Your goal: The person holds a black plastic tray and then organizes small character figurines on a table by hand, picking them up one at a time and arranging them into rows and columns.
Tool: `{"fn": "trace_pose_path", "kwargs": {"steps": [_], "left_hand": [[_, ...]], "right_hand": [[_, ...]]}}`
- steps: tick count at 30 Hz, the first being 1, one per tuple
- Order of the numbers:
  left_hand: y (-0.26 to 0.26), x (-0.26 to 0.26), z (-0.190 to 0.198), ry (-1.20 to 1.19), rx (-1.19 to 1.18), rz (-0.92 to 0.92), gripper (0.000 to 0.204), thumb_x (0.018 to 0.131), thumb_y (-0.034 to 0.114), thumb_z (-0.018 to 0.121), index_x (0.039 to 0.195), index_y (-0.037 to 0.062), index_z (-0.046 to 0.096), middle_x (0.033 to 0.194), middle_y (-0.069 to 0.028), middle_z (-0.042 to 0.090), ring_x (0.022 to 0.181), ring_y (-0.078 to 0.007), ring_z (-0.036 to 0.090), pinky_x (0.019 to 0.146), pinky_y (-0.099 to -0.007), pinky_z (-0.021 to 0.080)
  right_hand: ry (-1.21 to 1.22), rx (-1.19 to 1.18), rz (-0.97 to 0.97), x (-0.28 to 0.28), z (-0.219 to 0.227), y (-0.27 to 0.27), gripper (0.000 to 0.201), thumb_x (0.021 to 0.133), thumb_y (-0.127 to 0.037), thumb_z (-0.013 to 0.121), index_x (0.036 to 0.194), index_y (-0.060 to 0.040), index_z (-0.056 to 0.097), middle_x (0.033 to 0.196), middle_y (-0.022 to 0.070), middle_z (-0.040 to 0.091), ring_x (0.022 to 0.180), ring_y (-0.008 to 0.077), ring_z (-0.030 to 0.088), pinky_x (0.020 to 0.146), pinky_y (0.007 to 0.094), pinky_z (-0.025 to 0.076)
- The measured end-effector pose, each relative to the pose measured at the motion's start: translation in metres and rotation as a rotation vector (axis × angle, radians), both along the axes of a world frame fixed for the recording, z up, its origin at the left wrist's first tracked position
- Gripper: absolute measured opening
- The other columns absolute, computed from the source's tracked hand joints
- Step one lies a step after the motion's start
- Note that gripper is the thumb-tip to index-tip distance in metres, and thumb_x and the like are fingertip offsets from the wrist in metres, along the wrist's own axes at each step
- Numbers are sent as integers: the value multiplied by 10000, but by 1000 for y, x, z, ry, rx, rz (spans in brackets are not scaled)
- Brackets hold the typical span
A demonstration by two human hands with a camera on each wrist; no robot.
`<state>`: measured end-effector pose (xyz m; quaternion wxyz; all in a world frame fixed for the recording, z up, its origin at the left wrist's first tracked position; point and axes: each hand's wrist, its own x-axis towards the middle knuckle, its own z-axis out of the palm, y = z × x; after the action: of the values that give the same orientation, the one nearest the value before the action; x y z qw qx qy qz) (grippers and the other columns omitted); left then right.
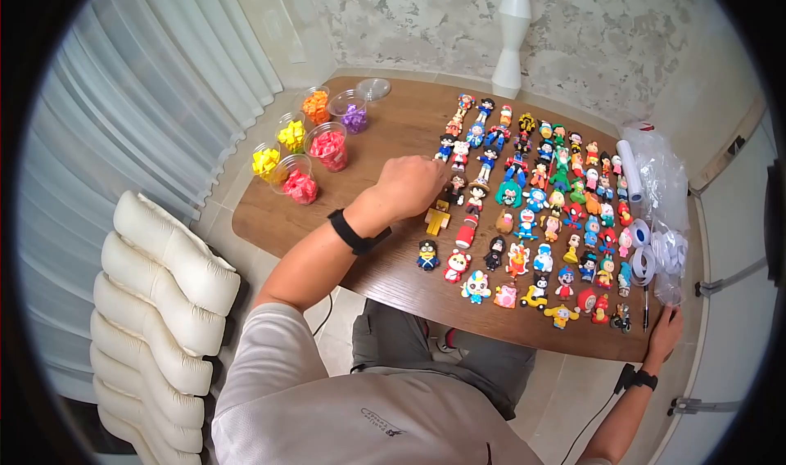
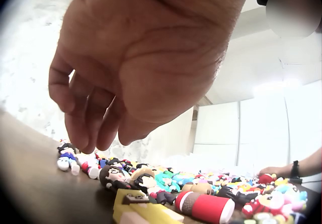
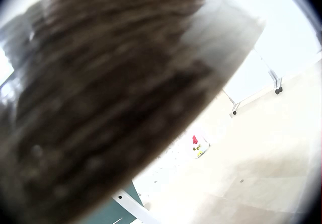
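Note:
My left hand hovers over the left edge of the rows of toy figures. In the left wrist view its fingers hang loosely bent, with nothing showing between them. Closest to it are a dark-haired figure, a figure in a blue top and a straw-hat figure. A yellow blocky figure and a red-and-white cylindrical toy lie nearer my body. My right hand rests at the table's front right corner; the dark wooden surface fills much of the right wrist view, hiding that hand.
On the left of the wooden table stand clear cups of coloured pieces, among them a red cup and an orange one. A clear lid lies behind. At the right are plastic bags, tape rolls and a white roll.

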<state>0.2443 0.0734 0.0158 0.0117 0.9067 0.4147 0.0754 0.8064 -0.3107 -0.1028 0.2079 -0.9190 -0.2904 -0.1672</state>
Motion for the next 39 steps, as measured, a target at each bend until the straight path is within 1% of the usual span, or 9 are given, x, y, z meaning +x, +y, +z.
{"fn": "trace_pose_path", "kwargs": {"steps": [5, 11, 14, 17, 21, 22, 25, 31, 39], "left_hand": [[-13, -7, -9, -90, -44, 59, 274, 973, 299, 582, 895, 55, 679, 807, -156, 711, 791, -369, 699, 704, -503, 547], [-23, -11, -6, -499, -322, -57, 282, 929, 302, 656, 794, 55, 676, 760, -149, 701, 725, -372, 680, 645, -492, 516], [-31, -10, 3, -557, -310, -115, 282, 916, 305, 669, 778, 58, 669, 716, -158, 676, 685, -371, 660, 615, -487, 500], [-40, -8, 5, -536, -130, -282, 286, 912, 305, 669, 765, 61, 654, 697, -140, 665, 660, -366, 649, 596, -483, 492], [-45, -9, 7, -582, 132, -542, 322, 884, 274, 707, 662, 90, 563, 590, -81, 561, 569, -302, 603, 494, -439, 451], [-44, -6, 5, -693, 195, -619, 370, 842, 206, 749, 603, 100, 487, 532, -74, 420, 473, -278, 489, 446, -413, 374], [-43, -13, 2, -753, 143, -692, 373, 839, 176, 751, 595, 99, 479, 532, -65, 421, 458, -270, 472, 440, -407, 363], [-43, -21, -1, -813, 105, -710, 366, 835, 137, 740, 591, 98, 470, 536, -54, 418, 448, -248, 456, 436, -392, 346], [-43, -24, 2, -834, 62, -706, 349, 831, 161, 744, 601, 92, 490, 535, -63, 430, 451, -254, 466, 436, -388, 354]], "right_hand": [[44, -17, 3, 8, -3, -2, 567, 1019, -484, 510, 1283, 5, 619, 1282, 237, 618, 1195, 426, 565, 1038, 474, 418], [72, 25, 27, 1, 3, -1, 560, 1015, -467, 535, 1269, 26, 614, 1246, 249, 626, 1158, 431, 575, 1009, 467, 425], [86, 26, 35, -4, 8, 1, 553, 1015, -457, 539, 1264, 31, 613, 1233, 256, 628, 1145, 432, 579, 999, 471, 426], [61, 31, 45, 4, 1, -2, 556, 1015, -461, 535, 1268, 28, 614, 1237, 258, 627, 1148, 435, 580, 1002, 473, 427], [60, 12, 24, 6, -2, -2, 567, 1016, -472, 529, 1276, 25, 612, 1245, 263, 623, 1165, 433, 575, 1011, 471, 424], [62, 13, 27, 5, -1, -2, 569, 1016, -474, 528, 1277, 25, 612, 1246, 263, 622, 1169, 432, 575, 1013, 471, 423], [44, 7, 23, 6, -2, -3, 569, 1017, -474, 526, 1280, 23, 611, 1247, 265, 621, 1169, 432, 575, 1013, 471, 423], [63, -3, 30, 11, -3, -3, 563, 1023, -461, 526, 1278, 35, 603, 1233, 272, 624, 1151, 433, 579, 996, 472, 427], [65, 20, 54, 6, 1, -3, 538, 1026, -439, 524, 1249, 43, 613, 1224, 275, 628, 1142, 433, 580, 990, 467, 428]]}}
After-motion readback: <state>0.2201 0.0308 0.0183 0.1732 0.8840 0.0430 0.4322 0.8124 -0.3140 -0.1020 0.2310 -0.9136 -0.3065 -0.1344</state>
